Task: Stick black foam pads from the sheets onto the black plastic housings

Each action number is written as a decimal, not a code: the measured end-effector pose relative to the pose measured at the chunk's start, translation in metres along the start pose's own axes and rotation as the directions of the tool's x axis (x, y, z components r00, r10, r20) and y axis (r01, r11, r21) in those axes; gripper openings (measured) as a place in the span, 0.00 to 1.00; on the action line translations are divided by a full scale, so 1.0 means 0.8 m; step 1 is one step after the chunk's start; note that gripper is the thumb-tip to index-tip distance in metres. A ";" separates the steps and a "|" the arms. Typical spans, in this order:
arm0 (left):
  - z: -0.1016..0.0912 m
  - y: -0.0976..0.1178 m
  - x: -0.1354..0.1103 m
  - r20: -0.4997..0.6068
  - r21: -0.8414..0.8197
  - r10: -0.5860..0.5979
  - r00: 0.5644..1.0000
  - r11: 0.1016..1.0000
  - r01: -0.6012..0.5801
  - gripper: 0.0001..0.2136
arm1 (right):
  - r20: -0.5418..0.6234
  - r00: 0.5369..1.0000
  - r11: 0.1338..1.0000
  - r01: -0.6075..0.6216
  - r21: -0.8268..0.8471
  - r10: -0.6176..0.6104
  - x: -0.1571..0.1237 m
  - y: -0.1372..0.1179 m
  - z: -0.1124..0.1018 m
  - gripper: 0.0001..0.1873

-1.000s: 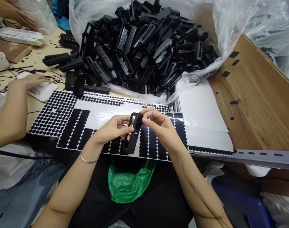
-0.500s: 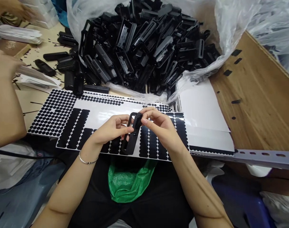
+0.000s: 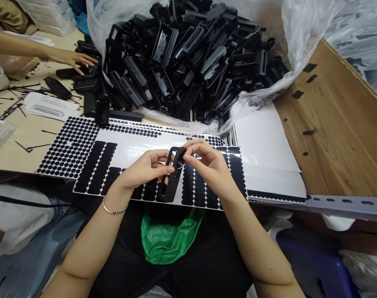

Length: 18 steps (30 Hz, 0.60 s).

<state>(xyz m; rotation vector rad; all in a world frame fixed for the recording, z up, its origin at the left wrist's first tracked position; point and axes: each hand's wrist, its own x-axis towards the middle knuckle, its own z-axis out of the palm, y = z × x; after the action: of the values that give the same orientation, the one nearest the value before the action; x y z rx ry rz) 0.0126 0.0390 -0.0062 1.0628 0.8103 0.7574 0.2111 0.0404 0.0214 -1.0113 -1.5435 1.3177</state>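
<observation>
A black plastic frame point(image 3: 170, 191) with a long slot and a ribbed face is held tilted over the sticker sheets. My left hand point(image 3: 148, 167) grips its left side, thumb on the front and fingers behind. At the upper right end, my right hand point(image 3: 207, 163) pinches the frame between thumb and fingertips. Whether a small sticker sits under the right fingertips is hidden. Below the hands lies a white sheet point(image 3: 126, 149) with rows of black oblong stickers, and beside it a sheet of black round stickers point(image 3: 63, 142).
A clear plastic bag point(image 3: 259, 97) heaped with black plastic parts point(image 3: 191, 54) stands behind the sheets. At the left, a co-worker's hand point(image 3: 72, 58) rests near loose black parts. Thin black strips point(image 3: 30, 147) lie there. A wooden board point(image 3: 334, 124) is on the right; a green bag point(image 3: 170, 244) hangs below.
The co-worker's near arm has left the left side, and another hand now reaches to the loose black parts. My hands and the black frame have barely moved.
</observation>
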 end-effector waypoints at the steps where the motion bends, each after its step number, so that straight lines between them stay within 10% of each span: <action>1: 0.000 0.000 0.000 0.000 0.002 -0.001 1.000 1.000 0.001 0.18 | -0.003 1.000 1.000 0.002 -0.003 -0.002 0.000 0.001 0.000 0.09; 18: 0.008 -0.012 0.000 -0.042 0.046 0.128 0.991 0.991 -0.126 0.10 | -0.058 0.997 0.997 0.046 -0.065 -0.050 0.001 0.009 0.007 0.07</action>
<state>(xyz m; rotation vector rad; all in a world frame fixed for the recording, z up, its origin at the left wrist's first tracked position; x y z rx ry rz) 0.0198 0.0335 -0.0133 1.1479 0.8053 0.8776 0.2055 0.0406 0.0137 -1.0378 -1.5638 1.2012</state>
